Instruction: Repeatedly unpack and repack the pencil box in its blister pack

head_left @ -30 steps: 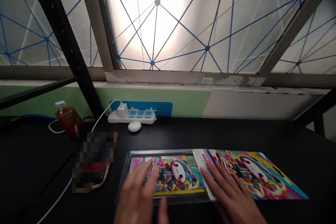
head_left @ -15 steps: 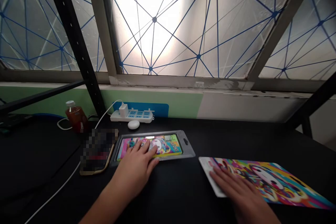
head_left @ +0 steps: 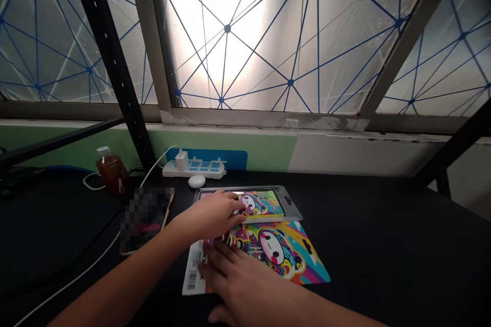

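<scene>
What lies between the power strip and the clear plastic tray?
In the head view, a small white rounded object lies between the power strip and the clear plastic tray.

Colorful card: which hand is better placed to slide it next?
Probably the right hand: it lies on the card, while the left hand is at the clear plastic tray beyond it.

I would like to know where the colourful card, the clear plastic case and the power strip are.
Colourful card (head_left: 273, 248): head view, on the white cartoon face printed on it.
Clear plastic case (head_left: 292, 210): head view, on the right end of its rim.
Power strip (head_left: 205, 167): head view, on its socket row.
</scene>
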Motion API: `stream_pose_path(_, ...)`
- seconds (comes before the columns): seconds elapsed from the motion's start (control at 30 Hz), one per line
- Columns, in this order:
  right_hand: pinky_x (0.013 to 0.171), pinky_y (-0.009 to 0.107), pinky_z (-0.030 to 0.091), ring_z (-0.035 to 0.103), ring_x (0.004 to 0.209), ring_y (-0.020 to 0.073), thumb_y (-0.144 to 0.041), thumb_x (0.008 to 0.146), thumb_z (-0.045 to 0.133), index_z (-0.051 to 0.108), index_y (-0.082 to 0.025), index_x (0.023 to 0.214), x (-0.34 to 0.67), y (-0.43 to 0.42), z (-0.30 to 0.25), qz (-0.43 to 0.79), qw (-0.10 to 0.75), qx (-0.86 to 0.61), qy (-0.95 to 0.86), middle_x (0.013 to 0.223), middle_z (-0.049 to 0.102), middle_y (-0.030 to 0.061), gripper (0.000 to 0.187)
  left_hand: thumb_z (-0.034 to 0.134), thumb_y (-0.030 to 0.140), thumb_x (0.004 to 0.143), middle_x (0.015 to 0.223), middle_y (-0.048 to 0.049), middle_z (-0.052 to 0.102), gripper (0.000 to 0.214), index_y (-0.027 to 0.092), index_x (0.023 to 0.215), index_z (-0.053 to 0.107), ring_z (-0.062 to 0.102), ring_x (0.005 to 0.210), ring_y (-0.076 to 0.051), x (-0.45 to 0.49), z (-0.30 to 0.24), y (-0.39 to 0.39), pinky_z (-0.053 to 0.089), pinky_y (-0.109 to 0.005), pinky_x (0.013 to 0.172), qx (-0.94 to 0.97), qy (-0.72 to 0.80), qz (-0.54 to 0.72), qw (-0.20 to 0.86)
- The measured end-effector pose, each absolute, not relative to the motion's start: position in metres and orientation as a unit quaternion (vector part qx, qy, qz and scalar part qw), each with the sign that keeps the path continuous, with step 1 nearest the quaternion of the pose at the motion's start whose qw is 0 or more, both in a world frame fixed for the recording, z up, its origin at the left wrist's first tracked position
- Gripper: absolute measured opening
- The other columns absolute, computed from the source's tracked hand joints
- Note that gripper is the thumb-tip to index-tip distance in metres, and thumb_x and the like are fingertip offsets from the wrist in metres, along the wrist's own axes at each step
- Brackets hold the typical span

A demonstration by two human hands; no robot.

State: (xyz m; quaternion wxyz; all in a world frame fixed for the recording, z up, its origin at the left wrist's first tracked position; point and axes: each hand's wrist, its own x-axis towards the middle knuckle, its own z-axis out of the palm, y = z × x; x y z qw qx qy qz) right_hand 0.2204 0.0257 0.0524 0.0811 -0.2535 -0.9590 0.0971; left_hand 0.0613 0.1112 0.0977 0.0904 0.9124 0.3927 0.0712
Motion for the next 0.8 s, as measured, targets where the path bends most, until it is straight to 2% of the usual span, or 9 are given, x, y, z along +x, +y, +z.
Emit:
stream_pose_path(0.07,0.109,0.035,0.045,0.064,0.122,0.0237,-0.036,0.108,0.049,0.063,-0.018,0.135,0.236,0.035,0.062,0.098,0.104,-0.238,-0.961,0.138,0.067,0.0116,0.036,0.055,0.036,0.106,0.142,-0.0078,0.065,0.032,0.027,0.135,0.065,0.061,0.129,-0.027,0.047,0.092,0.110,0.054,-0.044,0.105,0.916,0.378,0.098,0.091)
stream_pose_path(0.13,0.098,0.035,0.050,0.069,0.102,0.0202,-0.023,0.106,0.043,0.068,-0.019,0.122,0.256,0.052,0.066,0.082,0.140,-0.272,-0.948,0.115,0.075,0.0075,0.030,0.053,0.031,0.106,0.148,-0.0082,0.061,0.034,0.027,0.138,0.062,0.056,0.136,-0.027,0.036,0.084,0.106,0.049,-0.043,0.112,0.914,0.379,0.124,0.082)
stream_pose_path(0.17,0.095,0.036,0.051,0.069,0.099,0.0205,-0.021,0.106,0.041,0.069,-0.019,0.118,0.268,0.064,0.066,0.068,0.158,-0.304,-0.937,0.109,0.075,0.0077,0.031,0.053,0.030,0.106,0.149,-0.0088,0.060,0.034,0.026,0.139,0.062,0.053,0.139,-0.028,0.033,0.078,0.104,0.047,-0.046,0.114,0.910,0.385,0.133,0.076)
stream_pose_path(0.27,0.093,0.042,0.053,0.067,0.104,0.0241,-0.026,0.107,0.042,0.071,-0.020,0.114,0.303,0.110,0.068,0.036,0.172,-0.402,-0.899,0.116,0.072,0.0116,0.030,0.057,0.029,0.103,0.154,-0.0133,0.056,0.041,0.022,0.144,0.058,0.048,0.144,-0.035,0.029,0.064,0.098,0.044,-0.058,0.115,0.898,0.412,0.139,0.063)
stream_pose_path(0.37,0.088,0.040,0.057,0.067,0.106,0.0265,-0.037,0.100,0.060,0.071,-0.022,0.121,0.326,0.151,0.072,0.048,0.147,-0.416,-0.896,0.120,0.068,0.0123,0.028,0.062,0.030,0.100,0.159,-0.0157,0.051,0.053,0.021,0.151,0.051,0.043,0.148,-0.040,0.032,0.057,0.095,0.042,-0.064,0.115,0.893,0.426,0.128,0.064)
stream_pose_path(0.47,0.082,0.035,0.059,0.069,0.100,0.0253,-0.046,0.089,0.075,0.071,-0.025,0.126,0.332,0.176,0.077,0.088,0.099,-0.415,-0.900,0.118,0.067,0.0096,0.042,0.065,0.031,0.098,0.164,-0.0160,0.043,0.059,0.023,0.154,0.047,0.038,0.151,-0.039,0.033,0.057,0.094,0.039,-0.065,0.117,0.900,0.419,0.097,0.075)
stream_pose_path(0.57,0.080,0.037,0.059,0.069,0.098,0.0275,-0.058,0.081,0.081,0.072,-0.027,0.125,0.329,0.190,0.077,0.110,0.044,-0.428,-0.896,0.115,0.066,0.0090,0.055,0.061,0.045,0.101,0.166,-0.0161,0.039,0.061,0.025,0.156,0.043,0.034,0.154,-0.038,0.030,0.055,0.094,0.038,-0.064,0.117,0.899,0.417,0.091,0.098)
stream_pose_path(0.67,0.082,0.041,0.057,0.067,0.097,0.0296,-0.065,0.068,0.088,0.076,-0.027,0.111,0.326,0.199,0.069,0.082,0.050,-0.421,-0.902,0.109,0.066,0.0084,0.059,0.052,0.059,0.102,0.165,-0.0155,0.041,0.065,0.026,0.157,0.041,0.034,0.154,-0.036,0.029,0.051,0.093,0.039,-0.065,0.117,0.897,0.413,0.120,0.104)
stream_pose_path(0.8,0.088,0.048,0.054,0.065,0.103,0.0328,-0.060,0.054,0.097,0.069,-0.026,0.094,0.328,0.198,0.058,0.025,0.111,-0.426,-0.898,0.110,0.067,0.0080,0.059,0.051,0.051,0.105,0.164,-0.0156,0.043,0.062,0.025,0.159,0.037,0.036,0.152,-0.038,0.025,0.052,0.096,0.035,-0.072,0.116,0.887,0.431,0.163,0.034)
